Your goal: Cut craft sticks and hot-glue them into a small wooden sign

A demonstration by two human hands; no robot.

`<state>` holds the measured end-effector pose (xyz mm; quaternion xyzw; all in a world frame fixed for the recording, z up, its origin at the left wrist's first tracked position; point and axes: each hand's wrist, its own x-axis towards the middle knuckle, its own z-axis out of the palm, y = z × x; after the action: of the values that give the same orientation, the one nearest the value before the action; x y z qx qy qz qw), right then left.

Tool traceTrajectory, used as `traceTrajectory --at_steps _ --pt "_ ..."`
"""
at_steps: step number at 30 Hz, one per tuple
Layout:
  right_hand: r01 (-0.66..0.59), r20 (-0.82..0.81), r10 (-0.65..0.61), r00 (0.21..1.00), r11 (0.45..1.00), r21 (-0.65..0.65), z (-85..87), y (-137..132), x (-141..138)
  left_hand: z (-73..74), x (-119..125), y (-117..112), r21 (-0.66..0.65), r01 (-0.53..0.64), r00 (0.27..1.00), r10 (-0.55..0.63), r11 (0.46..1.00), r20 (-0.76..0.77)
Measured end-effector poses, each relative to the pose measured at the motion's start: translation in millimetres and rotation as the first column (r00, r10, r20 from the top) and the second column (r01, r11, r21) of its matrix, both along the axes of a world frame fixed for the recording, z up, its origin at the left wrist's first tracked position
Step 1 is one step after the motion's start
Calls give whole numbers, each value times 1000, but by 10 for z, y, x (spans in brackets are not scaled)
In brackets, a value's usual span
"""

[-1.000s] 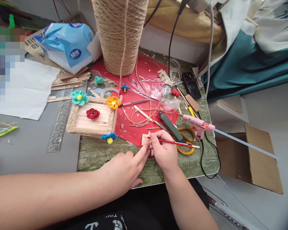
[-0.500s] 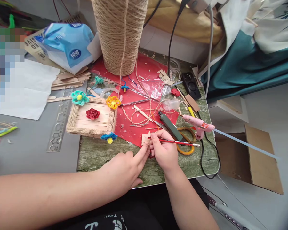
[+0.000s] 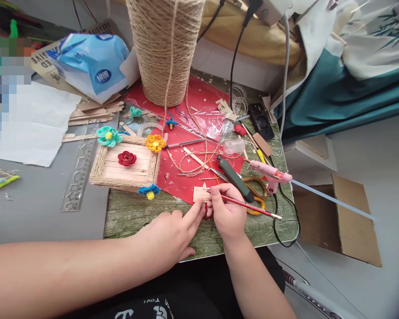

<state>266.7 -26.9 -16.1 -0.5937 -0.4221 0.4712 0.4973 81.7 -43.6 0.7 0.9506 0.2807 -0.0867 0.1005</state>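
My right hand (image 3: 228, 212) is closed around a red pencil (image 3: 264, 211), its tip over a small pale wooden piece (image 3: 198, 194) near the table's front edge. A pointed bit of wood stands out at the top of that piece. With its index finger stretched out, my left hand (image 3: 168, 235) touches the lower edge of the wooden piece, thumb apart. Something red shows partly between the hands, mostly hidden. To the left lies a twine-wrapped stick frame (image 3: 98, 166) bearing a red rose (image 3: 127, 158) and teal, orange and blue flowers.
Behind my right hand lie a dark green utility knife (image 3: 232, 175), orange-handled scissors (image 3: 261, 206) and a pink glue gun (image 3: 271, 170). A big twine spool (image 3: 166, 53) stands at the back on red sheets (image 3: 173, 177). A clear ruler (image 3: 75, 186) lies left; a black phone (image 3: 261, 120) lies right.
The pencil's eraser end has swung slightly lower, toward me, while its tip stays at the wooden piece. My left hand keeps its pose. The whole view has shifted slightly.
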Motion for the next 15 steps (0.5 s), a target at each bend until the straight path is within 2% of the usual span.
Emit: traceTrajectory --at_steps 6,10,12,15 --pt "3 6 -3 1000 998 67 -37 -4 56 19 4 5 -15 6 1000 -6 1000 -22" --pt "36 4 -37 999 985 169 -58 21 74 33 -1 4 -26 6 999 -7 1000 -32" --pt "74 16 -80 997 966 248 -55 37 75 33 -11 -3 -23 8 1000 -8 1000 -17" --pt "194 21 -216 976 910 367 -32 65 84 37 -29 -8 -10 12 1000 -12 1000 26"
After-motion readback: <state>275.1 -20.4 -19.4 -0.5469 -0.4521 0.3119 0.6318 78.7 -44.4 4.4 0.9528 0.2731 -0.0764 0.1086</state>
